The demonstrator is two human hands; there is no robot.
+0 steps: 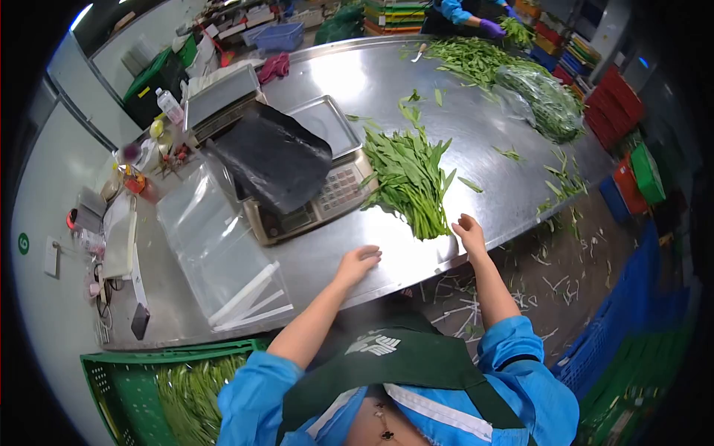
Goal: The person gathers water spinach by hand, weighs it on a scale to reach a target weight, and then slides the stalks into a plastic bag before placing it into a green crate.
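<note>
Greens (405,167) lie right of the scale (343,192) in a leafy sheaf, slender stems (427,221) toward you. Nearer you than the scale, your left hand (360,263) is loosely uncurled; your right hand (468,233), farther right, curves with fingers parted. Creased black plastic (279,156) drapes the scale; flat glossy bags (212,234) lie left.
</note>
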